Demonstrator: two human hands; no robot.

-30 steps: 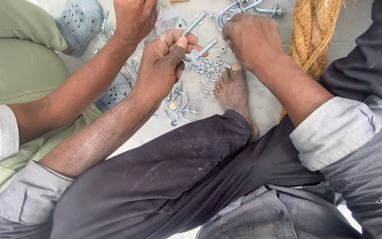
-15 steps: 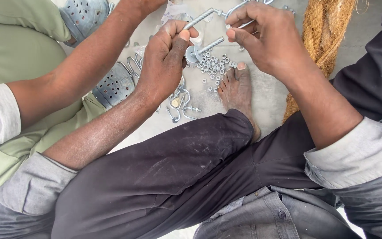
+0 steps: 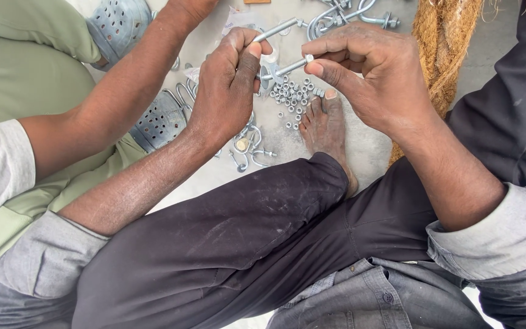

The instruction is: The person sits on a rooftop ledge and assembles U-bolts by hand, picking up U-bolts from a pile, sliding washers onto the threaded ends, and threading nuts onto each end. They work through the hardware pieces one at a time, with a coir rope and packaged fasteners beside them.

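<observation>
My left hand (image 3: 226,91) grips a silver U-shaped bolt (image 3: 278,28), one threaded leg sticking up to the right above my thumb. My right hand (image 3: 369,73) pinches a small nut at the tip of the bolt's lower threaded leg (image 3: 290,66), where a washer-like plate also sits. Both hands are held over a heap of loose silver nuts (image 3: 292,99) on the grey floor, just above my bare foot (image 3: 326,131). My crossed leg in dark trousers (image 3: 226,244) fills the lower half of the view.
Another person's arm (image 3: 117,103) reaches across from the left toward the top. Perforated blue-grey sandals (image 3: 117,24) lie at upper left. More U-bolts and clamps (image 3: 342,12) lie on the floor, and a thick coir rope (image 3: 442,42) runs down the right.
My hands have come together on the U-bolt: the right hand moved left to the threaded end and now pinches a nut there. The other person's hand has moved up out of view.
</observation>
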